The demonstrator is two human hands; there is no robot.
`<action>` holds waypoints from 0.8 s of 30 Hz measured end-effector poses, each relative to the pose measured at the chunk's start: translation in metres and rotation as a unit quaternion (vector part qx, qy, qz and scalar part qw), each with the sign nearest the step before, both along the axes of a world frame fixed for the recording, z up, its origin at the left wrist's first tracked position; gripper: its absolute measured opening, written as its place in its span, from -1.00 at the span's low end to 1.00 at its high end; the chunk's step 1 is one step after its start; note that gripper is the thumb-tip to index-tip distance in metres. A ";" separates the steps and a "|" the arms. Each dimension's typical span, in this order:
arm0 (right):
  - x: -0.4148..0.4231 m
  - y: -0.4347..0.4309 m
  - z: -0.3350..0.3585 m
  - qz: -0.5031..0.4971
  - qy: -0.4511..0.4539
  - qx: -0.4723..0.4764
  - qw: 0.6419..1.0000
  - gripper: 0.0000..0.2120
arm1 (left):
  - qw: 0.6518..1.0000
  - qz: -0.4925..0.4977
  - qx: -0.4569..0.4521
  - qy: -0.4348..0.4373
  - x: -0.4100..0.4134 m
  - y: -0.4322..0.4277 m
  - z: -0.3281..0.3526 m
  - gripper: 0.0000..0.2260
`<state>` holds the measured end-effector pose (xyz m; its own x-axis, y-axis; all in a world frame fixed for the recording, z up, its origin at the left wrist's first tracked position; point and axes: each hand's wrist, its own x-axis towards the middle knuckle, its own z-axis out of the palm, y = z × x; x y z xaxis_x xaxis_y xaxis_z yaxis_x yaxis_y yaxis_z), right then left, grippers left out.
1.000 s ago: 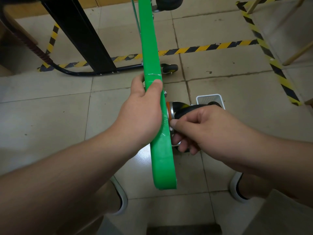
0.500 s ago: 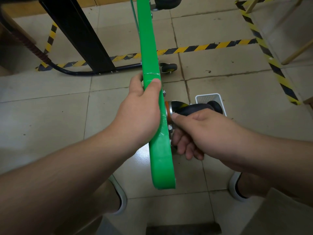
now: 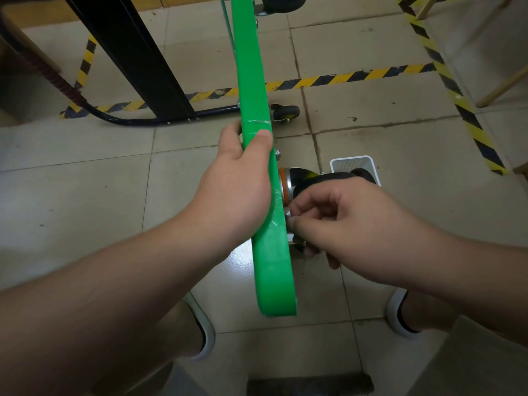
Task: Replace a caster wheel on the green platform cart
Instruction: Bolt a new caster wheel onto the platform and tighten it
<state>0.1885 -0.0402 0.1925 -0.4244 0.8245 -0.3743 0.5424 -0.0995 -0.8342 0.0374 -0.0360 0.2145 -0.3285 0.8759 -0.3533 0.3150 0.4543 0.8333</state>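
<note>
Cart: the flat green platform cart point(image 3: 274, 270) stands on edge, its near corner between the person's shoes.
Left hand: the left hand point(image 3: 237, 190) grips the deck's upper edge with the thumb curled over the top, steadying it.
Right hand: the right hand point(image 3: 357, 224) has its fingers curled in, pinching a small silver fastener point(image 3: 288, 215) at the mounting plate. I cannot tell whether it is a nut or a bolt.
Caster: the black rubber caster wheel point(image 3: 323, 178), with an orange collar, sits against the deck's underside, touching the right hand.
Basket: a white perforated plastic basket point(image 3: 351, 164) rests on the tiled floor point(image 3: 85, 210) just behind the caster.
Risk: the fastener could slip from the fingertips and roll away across the tiles. If the left grip slackens, the deck may topple.
</note>
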 end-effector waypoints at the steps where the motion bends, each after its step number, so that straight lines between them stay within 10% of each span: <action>1: -0.002 0.000 0.001 0.003 -0.006 -0.014 1.000 -0.85 | 1.000 -0.002 0.000 0.002 0.000 0.000 0.000 -0.75; 6: -0.006 0.001 0.001 -0.020 -0.018 -0.058 0.998 -0.57 | 1.000 0.001 -0.004 0.003 0.001 0.000 0.000 -0.75; 10: 0.001 0.001 0.000 -0.004 0.011 0.042 0.999 -0.95 | 1.000 0.001 -0.008 0.007 0.000 0.000 0.000 -0.81; 17: 0.000 -0.001 -0.001 -0.005 0.007 0.036 0.999 -0.95 | 1.000 -0.003 -0.006 0.008 0.001 0.000 0.000 -0.70; 24: -0.010 -0.002 0.002 -0.035 0.009 -0.079 0.996 -0.58 | 1.000 0.000 -0.004 0.002 0.002 0.000 0.001 -0.70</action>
